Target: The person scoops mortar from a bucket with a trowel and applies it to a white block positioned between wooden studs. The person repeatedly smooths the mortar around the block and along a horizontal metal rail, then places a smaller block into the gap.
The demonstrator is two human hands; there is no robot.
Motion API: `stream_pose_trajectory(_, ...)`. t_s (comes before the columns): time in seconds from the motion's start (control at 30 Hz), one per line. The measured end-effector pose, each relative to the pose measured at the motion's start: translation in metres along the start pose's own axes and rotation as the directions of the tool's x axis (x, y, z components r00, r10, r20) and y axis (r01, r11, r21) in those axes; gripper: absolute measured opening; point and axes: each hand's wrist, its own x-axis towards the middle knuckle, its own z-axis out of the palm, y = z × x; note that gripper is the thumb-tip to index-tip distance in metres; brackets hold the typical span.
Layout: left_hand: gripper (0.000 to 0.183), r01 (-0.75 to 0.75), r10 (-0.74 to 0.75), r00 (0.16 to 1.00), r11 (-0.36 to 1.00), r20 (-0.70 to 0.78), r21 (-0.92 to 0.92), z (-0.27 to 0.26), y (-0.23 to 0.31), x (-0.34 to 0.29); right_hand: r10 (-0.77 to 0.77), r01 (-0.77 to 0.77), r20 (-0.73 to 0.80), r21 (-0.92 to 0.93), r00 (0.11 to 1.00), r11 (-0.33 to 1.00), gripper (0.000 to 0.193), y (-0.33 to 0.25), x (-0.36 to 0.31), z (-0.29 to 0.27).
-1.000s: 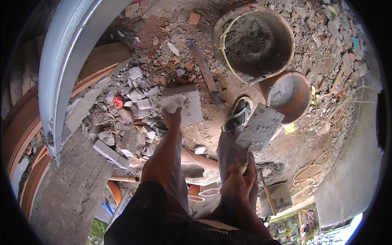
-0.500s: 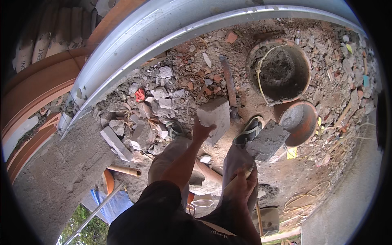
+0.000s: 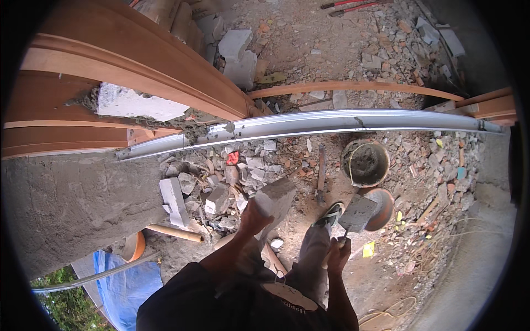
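My left hand [image 3: 255, 219] grips a pale grey concrete block [image 3: 280, 197] by its near end, holding it tilted above the ground. In my right hand [image 3: 338, 257] is the handle of a trowel [image 3: 358, 213], fingers wrapped round it. The trowel's broad grey blade points away from me and overlaps an orange-brown bucket [image 3: 387, 212] lying tilted behind it. Just beyond stands a larger bucket [image 3: 386, 175] with a wire handle and dark grey mortar inside.
Broken rubble [image 3: 221, 193] is heaped left of the block. A metal beam [image 3: 309, 121] runs across ahead, below brown wooden frames [image 3: 165, 60]. A long-handled hammer [image 3: 321, 171] lies near the buckets. A blue tarp [image 3: 124, 287] and bamboo pole [image 3: 174, 233] are at lower left.
The view has tilted up, bringing more of the frames and the ground beyond the beam into sight. Both hands still hold the block and the trowel; the block now sits farther left in view.
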Motion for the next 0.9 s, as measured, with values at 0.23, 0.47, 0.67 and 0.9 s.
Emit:
stream_pose_trajectory(0.23, 0.085, -0.207, 0.266, 0.955, 0.915, 0.134, -0.346, -0.175, 0.029, -0.073, 0.198, -0.419, 0.402, 0.595, 0.894, 0.686, 0.029, -0.095, -0.07, 0.037)
stream_pose_trajectory(0.47, 0.075, -0.387, 0.526, 0.816, 0.805, 0.24, -0.45, -0.294, 0.13, -0.116, -0.252, -0.474, 0.646, 0.724, 0.721, 0.501, 0.056, -0.197, -0.124, 0.067)
stream_pose_trajectory(0.67, 0.082, -0.417, 0.631, 0.726, 0.721, 0.276, -0.553, -0.346, 0.162, -0.124, -0.382, -0.395, 0.538, 0.831, 0.751, 0.391, 0.06, -0.238, -0.152, 0.078)
stream_pose_trajectory(0.9, 0.095, 0.05, 0.851, 0.525, -0.023, 0.007, -0.998, -0.323, 0.075, -0.128, -0.471, -0.271, 0.39, 0.914, 0.791, 0.303, 0.059, -0.266, -0.168, 0.09)
